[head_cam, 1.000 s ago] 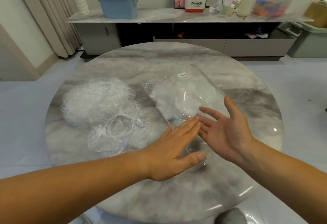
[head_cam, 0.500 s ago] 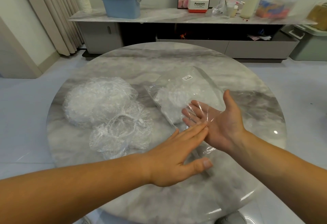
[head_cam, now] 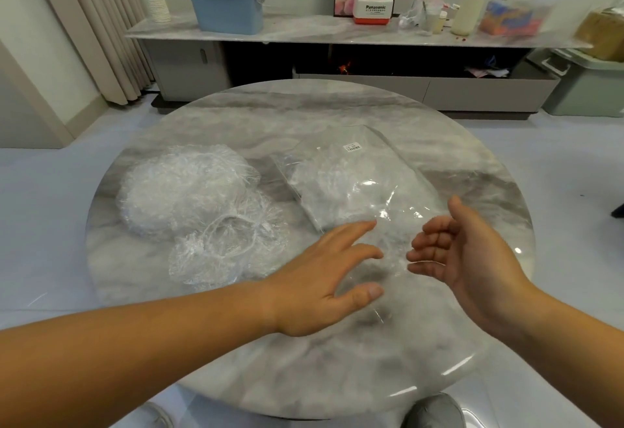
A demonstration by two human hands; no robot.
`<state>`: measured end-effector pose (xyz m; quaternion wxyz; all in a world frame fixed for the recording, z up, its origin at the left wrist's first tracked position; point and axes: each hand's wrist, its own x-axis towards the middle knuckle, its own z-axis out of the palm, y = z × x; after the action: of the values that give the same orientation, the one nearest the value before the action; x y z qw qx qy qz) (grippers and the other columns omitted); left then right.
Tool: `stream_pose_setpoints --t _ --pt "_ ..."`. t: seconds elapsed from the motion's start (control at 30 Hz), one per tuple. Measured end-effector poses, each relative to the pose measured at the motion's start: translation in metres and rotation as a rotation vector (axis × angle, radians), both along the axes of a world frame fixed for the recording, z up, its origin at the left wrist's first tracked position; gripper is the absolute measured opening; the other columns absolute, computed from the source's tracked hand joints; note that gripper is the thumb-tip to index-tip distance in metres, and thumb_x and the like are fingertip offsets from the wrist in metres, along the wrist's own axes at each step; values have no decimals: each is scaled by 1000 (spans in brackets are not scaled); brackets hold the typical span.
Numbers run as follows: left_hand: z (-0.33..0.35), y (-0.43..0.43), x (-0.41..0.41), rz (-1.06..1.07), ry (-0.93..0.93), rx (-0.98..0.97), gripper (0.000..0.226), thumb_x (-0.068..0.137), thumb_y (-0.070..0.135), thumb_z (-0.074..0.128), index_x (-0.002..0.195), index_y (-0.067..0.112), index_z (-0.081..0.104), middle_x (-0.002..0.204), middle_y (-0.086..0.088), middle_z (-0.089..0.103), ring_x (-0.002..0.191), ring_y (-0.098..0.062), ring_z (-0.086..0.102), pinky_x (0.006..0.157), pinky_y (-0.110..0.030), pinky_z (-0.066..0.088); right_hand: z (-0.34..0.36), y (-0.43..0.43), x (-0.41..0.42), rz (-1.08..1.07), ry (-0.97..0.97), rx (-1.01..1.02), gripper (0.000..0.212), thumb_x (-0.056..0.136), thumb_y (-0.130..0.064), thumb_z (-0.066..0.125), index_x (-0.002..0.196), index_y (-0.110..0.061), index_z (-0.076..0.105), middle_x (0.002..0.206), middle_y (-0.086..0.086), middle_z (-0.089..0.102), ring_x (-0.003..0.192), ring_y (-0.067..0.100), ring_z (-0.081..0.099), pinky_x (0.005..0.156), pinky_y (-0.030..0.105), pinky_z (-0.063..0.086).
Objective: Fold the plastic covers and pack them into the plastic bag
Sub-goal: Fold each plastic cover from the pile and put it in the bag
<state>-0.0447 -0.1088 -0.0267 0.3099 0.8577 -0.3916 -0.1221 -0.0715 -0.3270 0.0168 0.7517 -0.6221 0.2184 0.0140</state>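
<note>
- Left hand (head_cam: 324, 280) reaches forward palm down, fingers straight and spread wide, holding nothing; its fingertips (head_cam: 366, 225) lie at the near end of the bag.
- Right hand (head_cam: 467, 258) stands on edge, palm turned toward the left hand, with fingers (head_cam: 430, 247) loosely curled and nothing gripped. Whether they touch the film cannot be told.
- Round grey marble surface (head_cam: 337, 366) carries everything.
- Clear flat plastic bag (head_cam: 354, 184) lies right of centre, slanting from far right to near centre. White crumpled covers show through its far half, and its glossy near end runs in between the two hands.
- Large heap of white crinkled plastic covers (head_cam: 182, 191) sits on the left of the surface, apart from the bag.
- Single loose clear plastic cover (head_cam: 233, 248), its gathered elastic rim showing, lies against the near side of the heap, just left of the left hand.
- Small white printed label (head_cam: 352, 147) is stuck near the far end of the bag.
</note>
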Motion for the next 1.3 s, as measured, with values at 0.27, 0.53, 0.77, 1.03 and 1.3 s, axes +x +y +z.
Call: stream_pose_setpoints --t 0.27,0.53,0.77,1.03,1.3 --pt "-2 78 6 462 -141 268 43 102 52 36 125 25 60 134 9 52 125 -15 50 103 -31 40 -2 86 -2 636 -108 -294 37 98 -52 53 107 -22 73 114 -6 73 110 5 67 99 31 53" --pt "-9 154 -16 441 -55 431 48 103 56 31 114 30 71 163 5 31 150 -11 25 117 -28 25 -50 121 24 919 -199 -895 56 103 -53 33 113 -8 66 139 -1 56 140 7 37 99 19 31" --pt "-25 162 -2 342 -151 430 63 99 62 19 108 19 64 132 4 58 122 -14 52 107 -36 41 -74 102 42 899 -300 -1077 71 93 -76 20 119 -29 67 146 -11 48 145 4 28 109 15 18" --pt "-15 162 -5 318 -125 399 71 87 68 13 119 31 64 150 9 45 139 -10 39 112 -25 23 -66 102 37 1068 -550 -1129 72 96 -73 19 126 -29 67 155 -16 39 147 -11 11 119 16 12" --pt "-22 172 -10 190 -28 414 47 102 57 39 141 36 54 168 10 14 153 -2 0 125 -27 6 -66 124 32 1225 -466 -1206 82 90 -71 7 154 -31 38 163 -17 27 151 -1 9 125 29 8"
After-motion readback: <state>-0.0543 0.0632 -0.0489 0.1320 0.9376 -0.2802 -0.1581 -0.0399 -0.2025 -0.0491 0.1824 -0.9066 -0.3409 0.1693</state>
